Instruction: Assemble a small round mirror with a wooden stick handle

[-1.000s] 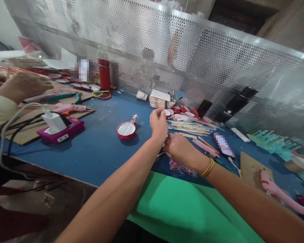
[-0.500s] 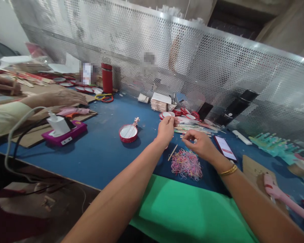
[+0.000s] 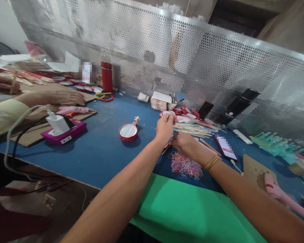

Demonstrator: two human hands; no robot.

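My left hand is closed in a pinch over the table, and what its fingers grip is hidden. A bit of red and white shows below it, beside my right hand. My right hand is curled shut close by, and I cannot make out what is in its fingers. Under the right hand lies a pile of thin, multicoloured rubber bands. To the left of my arms sits a small toy banjo with a red round body, white face and pegged neck. Thin wooden sticks lie beyond my hands.
A green sheet covers the table's front edge. Around the blue table are a phone, a black bottle, a pink glue gun, a red flask and a purple power strip. A co-worker's hand rests at left.
My right hand has moved left and a little down, towards my left hand, and its fingers have closed in. My left hand has barely moved.
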